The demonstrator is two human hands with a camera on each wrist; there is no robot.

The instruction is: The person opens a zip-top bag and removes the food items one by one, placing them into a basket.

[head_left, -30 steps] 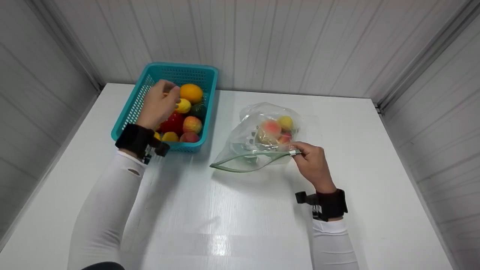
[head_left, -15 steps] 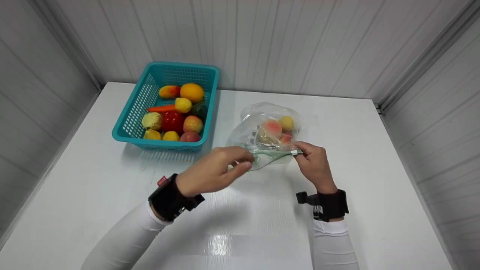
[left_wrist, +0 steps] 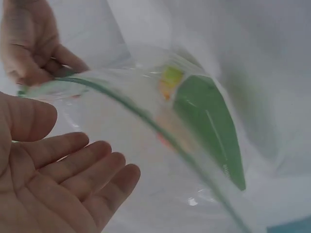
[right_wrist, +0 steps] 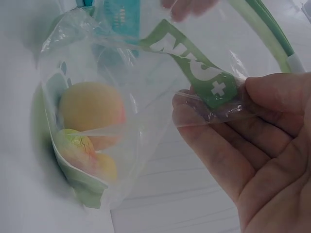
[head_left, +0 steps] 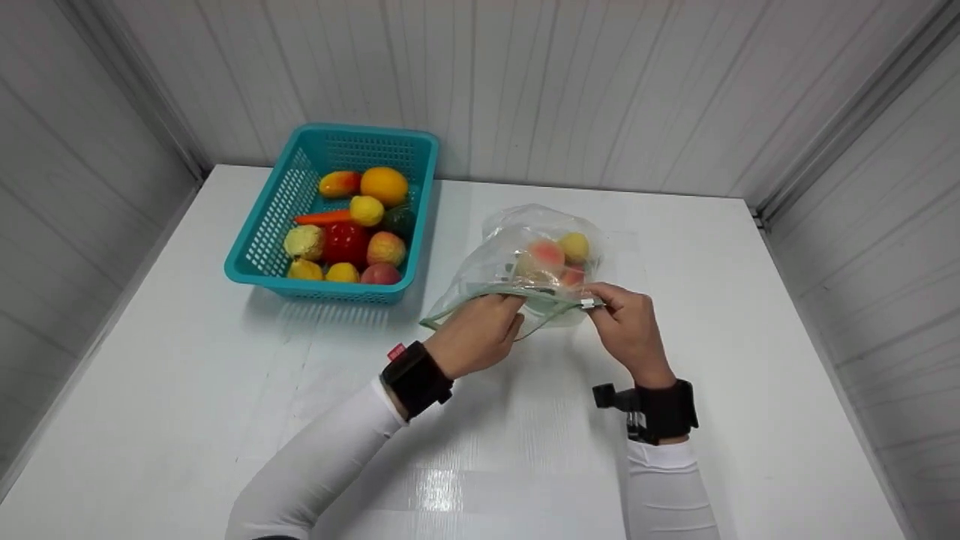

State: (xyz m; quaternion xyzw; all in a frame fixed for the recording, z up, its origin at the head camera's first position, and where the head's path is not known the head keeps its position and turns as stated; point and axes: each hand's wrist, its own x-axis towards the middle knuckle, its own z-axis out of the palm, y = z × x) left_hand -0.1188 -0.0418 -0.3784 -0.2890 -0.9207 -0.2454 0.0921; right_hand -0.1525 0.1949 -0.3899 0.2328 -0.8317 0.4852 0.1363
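Observation:
A clear zip bag (head_left: 499, 236) with a green closure lies on the table, its mouth parted toward me. Inside are a large peach-coloured fruit (right_wrist: 90, 109), a yellow fruit (head_left: 574, 246) and a smaller red-yellow fruit (right_wrist: 77, 149). My left hand (head_left: 480, 334) reaches into the bag's mouth. In the left wrist view its fingers (left_wrist: 99, 170) are extended, the palm shows and nothing is held. My right hand (head_left: 626, 322) pinches the bag's edge beside the white slider (head_left: 587, 304); in the right wrist view thumb and fingers grip the film by the green label (right_wrist: 209, 85).
A teal basket (head_left: 330, 291) stands at the back left of the white table (head_left: 750, 337). It holds several fruits and vegetables, among them a carrot (head_left: 322, 217), a round red one (head_left: 345, 244) and an orange one (head_left: 384, 185). Panelled walls (head_left: 600, 90) enclose the table's back and sides.
My left hand has moved from over the basket, rightward and toward me, into the bag's mouth, lifting its upper edge. My right hand has kept its grip on the bag's edge.

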